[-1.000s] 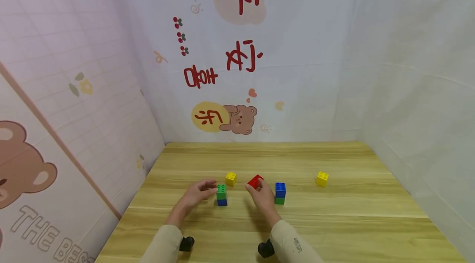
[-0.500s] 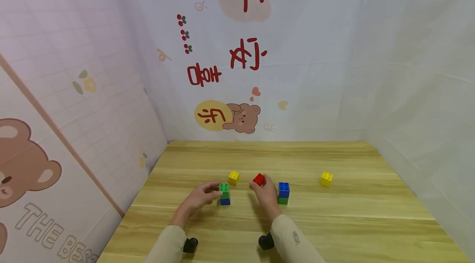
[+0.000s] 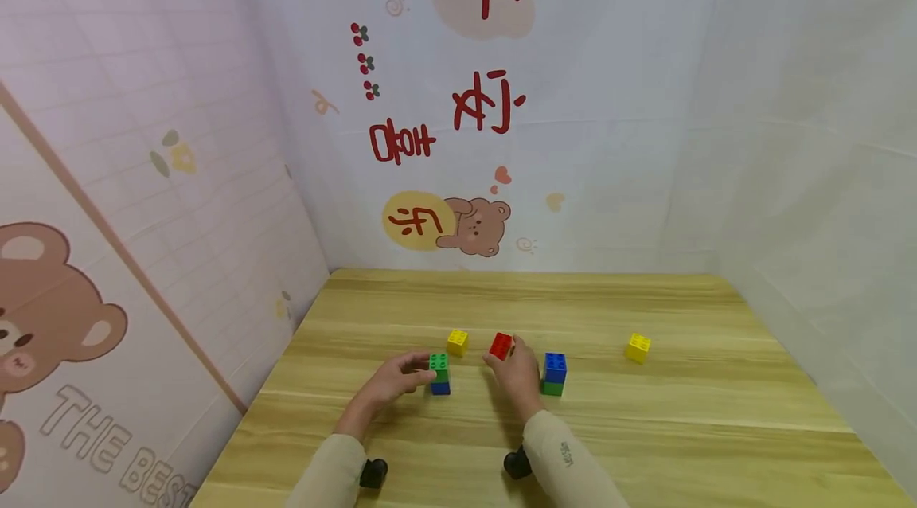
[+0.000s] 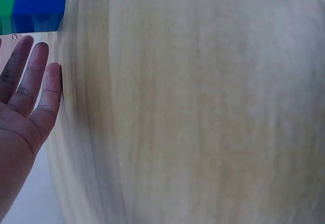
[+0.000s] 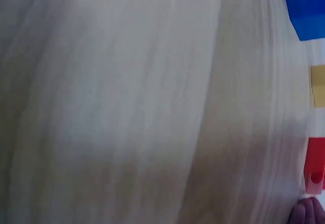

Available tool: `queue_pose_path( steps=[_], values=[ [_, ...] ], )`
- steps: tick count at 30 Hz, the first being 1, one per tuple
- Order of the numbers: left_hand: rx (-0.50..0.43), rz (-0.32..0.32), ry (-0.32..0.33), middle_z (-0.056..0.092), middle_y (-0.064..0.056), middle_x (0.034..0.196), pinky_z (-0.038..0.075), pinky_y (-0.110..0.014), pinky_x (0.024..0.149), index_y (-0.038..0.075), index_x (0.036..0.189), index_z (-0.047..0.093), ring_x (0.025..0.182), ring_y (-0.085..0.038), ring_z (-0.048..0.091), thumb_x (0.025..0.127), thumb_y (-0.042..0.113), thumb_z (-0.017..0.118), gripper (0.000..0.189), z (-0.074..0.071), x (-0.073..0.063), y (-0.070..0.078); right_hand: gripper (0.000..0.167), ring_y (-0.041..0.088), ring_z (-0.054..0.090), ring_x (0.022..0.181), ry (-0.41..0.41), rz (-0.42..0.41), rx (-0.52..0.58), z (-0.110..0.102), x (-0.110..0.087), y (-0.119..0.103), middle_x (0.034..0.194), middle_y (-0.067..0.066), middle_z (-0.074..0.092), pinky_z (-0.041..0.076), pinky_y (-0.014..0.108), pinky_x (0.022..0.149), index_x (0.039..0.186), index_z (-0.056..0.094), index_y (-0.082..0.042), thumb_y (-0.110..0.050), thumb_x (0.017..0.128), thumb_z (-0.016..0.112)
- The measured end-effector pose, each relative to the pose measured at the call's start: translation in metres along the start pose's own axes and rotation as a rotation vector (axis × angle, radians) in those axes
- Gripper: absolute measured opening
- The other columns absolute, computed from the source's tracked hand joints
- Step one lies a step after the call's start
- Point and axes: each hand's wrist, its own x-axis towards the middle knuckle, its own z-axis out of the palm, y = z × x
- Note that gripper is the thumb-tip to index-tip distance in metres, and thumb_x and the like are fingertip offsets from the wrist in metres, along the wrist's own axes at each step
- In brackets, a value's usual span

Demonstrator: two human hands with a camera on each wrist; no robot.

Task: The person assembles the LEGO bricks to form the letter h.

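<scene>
- Since the earlier frame: turned a little in the right hand (image 3: 517,379), the red block (image 3: 501,345), less diagonal now; drawn in closer to the green-and-blue stack (image 3: 442,377), the left hand (image 3: 390,381); swung slightly too, the head view itself.
- Around the back and both sides, pale cloth (image 3: 609,134), printed at back and left with bears and lettering.
- Below it, the wood-grained table (image 3: 680,428), with every block on or over it.
- Over the table's near edge, two light sleeves (image 3: 332,472), with a black device (image 3: 373,473) at each wrist.
- Left hand: around the left side of the green-and-blue stack, thumb over the green upper block, other fingers spread in the left wrist view; pinching or merely alongside, cannot tell.
- Right hand: pinching the red block between thumb and fingers, just left of the blue-and-green stack (image 3: 555,373), blue on top.
- Red block: between the two stacks, studs towards the head camera; touching the table or lifted, cannot tell.
- Smallest, two yellow blocks: one (image 3: 458,342) just behind the green-and-blue stack, the other (image 3: 637,347) well off to the right.
</scene>
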Motion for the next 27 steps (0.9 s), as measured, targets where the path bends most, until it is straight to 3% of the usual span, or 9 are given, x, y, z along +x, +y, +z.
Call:
queue_pose_path(
  steps=[8,13,16,22,27],
  values=[
    [0.023,0.015,-0.006,0.06,-0.012,0.128,0.049,-0.044,0.091,0.003,0.139,0.054,0.115,-0.027,0.056,0.094,0.036,0.069,0.058,0.003,0.001,-0.001,0.079,0.038,0.05,0.109,0.112,0.046,-0.121,0.011,-0.005,-0.004,0.122,0.026,0.054,0.045,0.054,0.092,0.14,0.047,0.005,-0.039,0.083,0.08],
    [0.042,0.035,-0.018,0.06,-0.012,0.128,0.049,-0.044,0.09,0.002,0.14,0.054,0.114,-0.027,0.057,0.095,0.035,0.068,0.057,0.005,0.002,-0.002,0.069,0.038,0.05,0.103,0.143,0.051,-0.181,0.011,-0.01,-0.006,0.112,0.023,0.056,0.044,0.054,0.085,0.131,0.053,0.005,-0.038,0.084,0.078],
    [0.039,0.036,-0.019,0.061,-0.011,0.127,0.049,-0.043,0.09,0.003,0.139,0.054,0.114,-0.025,0.057,0.095,0.036,0.068,0.057,0.006,0.003,-0.003,0.063,0.037,0.05,0.1,0.145,0.036,-0.214,0.01,-0.01,-0.006,0.108,0.022,0.056,0.044,0.053,0.082,0.127,0.055,0.006,-0.036,0.086,0.077],
    [0.033,0.032,-0.015,0.061,-0.01,0.125,0.049,-0.043,0.092,0.004,0.138,0.056,0.112,-0.024,0.057,0.094,0.035,0.069,0.055,0.004,0.003,-0.003,0.061,0.037,0.049,0.103,0.101,0.06,-0.228,0.008,-0.009,-0.009,0.114,0.024,0.055,0.047,0.053,0.084,0.13,0.054,0.007,-0.031,0.088,0.076],
    [0.044,0.017,-0.006,0.061,-0.01,0.125,0.049,-0.043,0.092,0.004,0.137,0.056,0.111,-0.024,0.057,0.094,0.036,0.07,0.056,0.003,0.002,-0.001,0.05,0.034,0.051,0.097,0.092,0.054,-0.243,0.006,-0.009,-0.008,0.106,0.02,0.059,0.05,0.049,0.079,0.122,0.061,0.006,-0.028,0.088,0.075]
  ],
)
